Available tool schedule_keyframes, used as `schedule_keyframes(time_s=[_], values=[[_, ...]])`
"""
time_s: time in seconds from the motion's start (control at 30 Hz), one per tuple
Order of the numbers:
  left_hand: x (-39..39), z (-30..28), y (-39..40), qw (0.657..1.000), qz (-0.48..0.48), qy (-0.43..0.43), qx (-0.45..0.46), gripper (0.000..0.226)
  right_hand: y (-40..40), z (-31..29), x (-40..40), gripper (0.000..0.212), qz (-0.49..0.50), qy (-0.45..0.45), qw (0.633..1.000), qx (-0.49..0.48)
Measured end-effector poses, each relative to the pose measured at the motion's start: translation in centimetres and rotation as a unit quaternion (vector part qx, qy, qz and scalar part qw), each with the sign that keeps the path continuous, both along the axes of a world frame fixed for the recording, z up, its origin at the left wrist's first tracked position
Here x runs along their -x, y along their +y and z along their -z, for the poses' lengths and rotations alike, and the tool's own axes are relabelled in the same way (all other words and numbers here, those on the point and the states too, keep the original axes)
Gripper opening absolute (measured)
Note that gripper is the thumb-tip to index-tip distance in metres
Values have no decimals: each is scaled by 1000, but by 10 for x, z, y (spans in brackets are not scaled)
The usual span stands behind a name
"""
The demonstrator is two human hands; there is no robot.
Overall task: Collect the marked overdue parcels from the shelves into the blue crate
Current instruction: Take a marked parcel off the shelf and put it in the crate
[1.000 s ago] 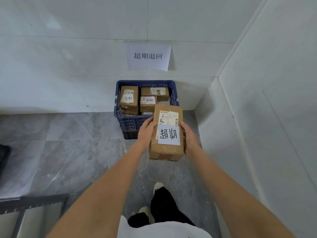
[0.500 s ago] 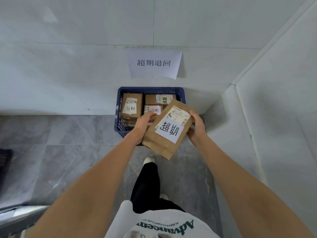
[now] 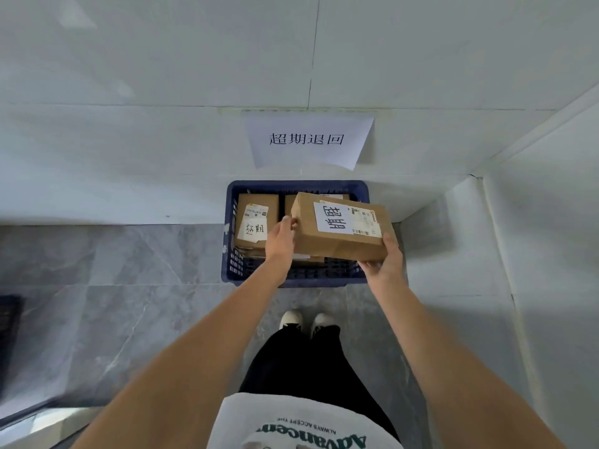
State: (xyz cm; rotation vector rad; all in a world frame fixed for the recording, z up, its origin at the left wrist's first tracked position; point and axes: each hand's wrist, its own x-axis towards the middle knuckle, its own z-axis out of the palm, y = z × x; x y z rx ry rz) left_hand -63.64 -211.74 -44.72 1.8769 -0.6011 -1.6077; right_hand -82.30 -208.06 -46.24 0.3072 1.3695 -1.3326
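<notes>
A brown cardboard parcel [image 3: 327, 236] with a white handwritten label and a shipping label hangs sideways over the right half of the blue crate [image 3: 231, 267]. My left hand [image 3: 280, 241] holds its left end and my right hand [image 3: 384, 262] grips its near right corner from below. The crate stands on the floor against the wall. Inside it on the left lies another labelled parcel [image 3: 257, 218]; further parcels are mostly hidden beneath the held one.
A white paper sign [image 3: 309, 140] is stuck on the wall above the crate. A white wall corner [image 3: 479, 254] closes in on the right. Grey tiled floor [image 3: 113, 280] spreads to the left, with a dark object [image 3: 8, 325] at the left edge. My feet [image 3: 306, 320] stand just before the crate.
I stepped closer to the crate. Both hands turned the parcel from upright to sideways and carried it forward, from in front of the crate to above its right half.
</notes>
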Motion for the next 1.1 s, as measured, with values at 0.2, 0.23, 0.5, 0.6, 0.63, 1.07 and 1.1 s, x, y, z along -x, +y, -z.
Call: schedule_keyframes(time_s=[0.2,0.23,0.5,0.6,0.63,1.07,1.1], values=[[-1,35,-42,996,54,-54,-47,48,-34,28,11,15,-190,144,968,-72],[0,45,-49,996,59,-58,-44,52,-41,36,12,17,-227,175,955,-76],[14,105,-102,995,57,-43,-72,51,-97,110,25,30,-323,248,908,-101],[20,130,-117,994,53,-50,-76,48,-116,132,31,29,-335,256,901,-103],[21,139,-121,995,47,-50,-77,47,-121,139,32,29,-339,256,899,-103],[17,218,-142,993,-6,-36,-116,28,-157,214,36,33,-431,260,855,-129],[15,223,-143,992,-2,-42,-120,35,-160,218,36,34,-445,257,848,-130]])
